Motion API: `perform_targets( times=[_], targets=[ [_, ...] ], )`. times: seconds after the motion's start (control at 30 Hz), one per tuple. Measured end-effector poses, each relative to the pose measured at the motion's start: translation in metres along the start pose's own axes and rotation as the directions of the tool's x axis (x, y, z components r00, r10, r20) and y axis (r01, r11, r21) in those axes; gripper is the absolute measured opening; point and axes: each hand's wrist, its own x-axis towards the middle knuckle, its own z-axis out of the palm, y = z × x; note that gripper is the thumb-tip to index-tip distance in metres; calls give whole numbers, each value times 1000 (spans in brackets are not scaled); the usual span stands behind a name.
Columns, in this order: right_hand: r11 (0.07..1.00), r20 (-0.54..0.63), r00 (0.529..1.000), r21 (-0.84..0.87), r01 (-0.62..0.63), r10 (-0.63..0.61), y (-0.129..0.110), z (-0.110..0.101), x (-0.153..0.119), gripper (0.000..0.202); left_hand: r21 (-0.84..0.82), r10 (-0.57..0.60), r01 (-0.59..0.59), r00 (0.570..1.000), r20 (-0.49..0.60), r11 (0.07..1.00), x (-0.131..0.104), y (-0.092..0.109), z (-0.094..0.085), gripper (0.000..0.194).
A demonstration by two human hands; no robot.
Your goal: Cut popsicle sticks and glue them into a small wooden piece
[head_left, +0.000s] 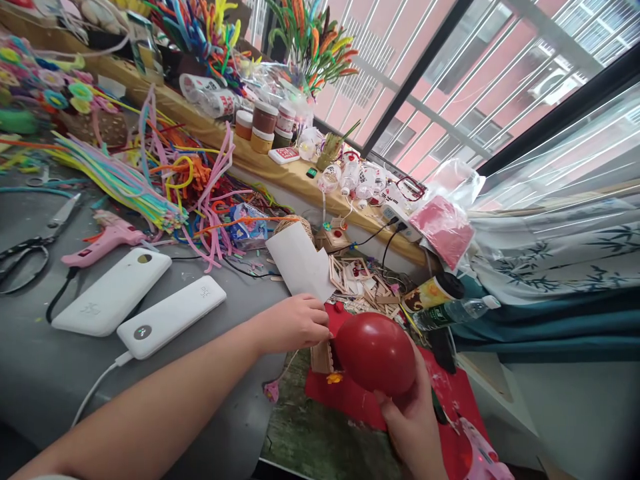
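Red balloon point(376, 352) — near-round (long axis, heading unclear) — clasped by right grip point(414, 417); hold of left grip point(291, 324) unclear.

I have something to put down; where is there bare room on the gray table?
The gray table is bare in front of the two white power banks, left of the white cable, and again between the right power bank and the left hand. Behind the power banks a pink glue gun and pipe cleaners crowd it.
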Motion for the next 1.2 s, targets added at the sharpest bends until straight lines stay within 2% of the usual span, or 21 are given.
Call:
perform_targets(
  times=[0.13, 0.27, 0.37, 0.43, 0.47, 0.5, 0.53, 0.57, 0.6, 0.63, 0.67, 0.77, 0.83, 0.93, 1.03, 1.13, 1.2],
  targets=[
    [992, -4, 999, 117, -36, 37, 2, 2, 5, 98, -91, -8, 5, 999, -33, 996, 0, 3, 0, 10],
    [970, -39, 998, 241, -40, 51, 5, 3, 14, 98, -276, -92, 34, 975, -201, 961, 3, 12, 0, 15],
    [984, -42, 999, 177, 20, -13, -7, 6, 14, 92, -383, -199, 66, 927, -318, 921, 9, 19, -3, 16],
    [984, -112, 978, -8, 177, -177, -25, 8, 8, 87, -373, -223, 83, 910, -349, 924, 14, 24, -6, 16],
    [942, -148, 937, -168, 291, -316, -37, 9, 4, 87, -342, -213, 84, 908, -360, 936, 17, 27, -8, 16],
    [841, -139, 870, -363, 400, -473, -50, 11, 0, 88, -301, -188, 76, 912, -365, 951, 20, 29, -10, 15],
    [681, -68, 798, -568, 463, -598, -63, 12, -3, 88, -256, -153, 59, 918, -366, 965, 24, 33, -12, 15],
    [507, 39, 750, -714, 483, -660, -76, 14, -5, 85, -213, -111, 32, 924, -366, 976, 27, 36, -14, 15],
    [378, 193, 750, -769, 516, -632, -89, 16, -6, 77, -182, -70, 3, 930, -362, 983, 29, 39, -17, 16],
    [303, 335, 769, -776, 553, -545, -100, 17, -5, 68, -164, -34, -27, 933, -358, 986, 31, 43, -19, 18],
    [274, 410, 779, -772, 573, -474, -109, 19, -2, 57, -157, -7, -51, 937, -349, 986, 33, 47, -22, 19],
    [297, 549, 782, -725, 622, -295, -130, 21, 14, 30, -153, 61, -109, 955, -290, 982, 36, 57, -30, 15],
    [364, 637, 751, -667, 650, -174, -141, 19, 27, 17, -151, 114, -154, 962, -247, 976, 38, 59, -35, 12],
    [475, 724, 689, -607, 637, 1, -157, 13, 49, 11, -202, 144, -195, 959, -244, 960, 40, 56, -43, 13],
    [507, 764, 643, -578, 640, 59, -168, 10, 68, 14, -279, 86, -163, 959, -269, 946, 42, 46, -44, 15],
    [436, 763, 642, -605, 666, 77, -163, 13, 79, 14, -411, -45, -60, 970, -240, 910, 38, 39, -32, 15],
    [329, 753, 649, -643, 692, 107, -153, 13, 83, 17, -531, -182, 91, 976, -120, 842, 32, 40, -17, 16]
  ],
)
